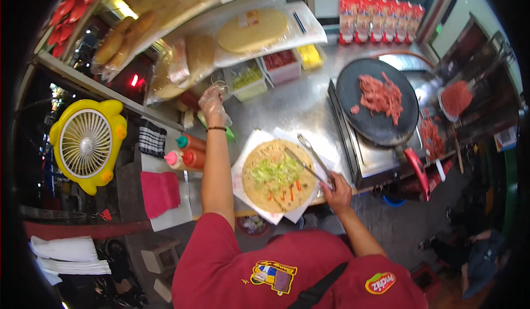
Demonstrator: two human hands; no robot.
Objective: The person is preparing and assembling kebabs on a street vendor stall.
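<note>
My right hand [338, 194] is closed around the metal tongs [314, 155], whose two arms spread apart over the right side of a round flatbread [256, 157]. The bread lies on white paper [241, 194], topped with shredded lettuce [276, 171] and a few orange-red strips [291, 192]. Stretched far forward, my left hand [212, 100] wears a clear plastic glove and is beside a tub of shredded greens [247, 81]. Its fingers are blurred, so what they touch or hold is unclear.
Right of the bread, reddish meat [381, 96] lies on a black round griddle [361, 127]. Sauce bottles [193, 152] stand left of my forearm, near a yellow fan [86, 143]. A shelf [301, 36] with wrapped flatbreads overhangs the tubs. A person [480, 259] is at the far right.
</note>
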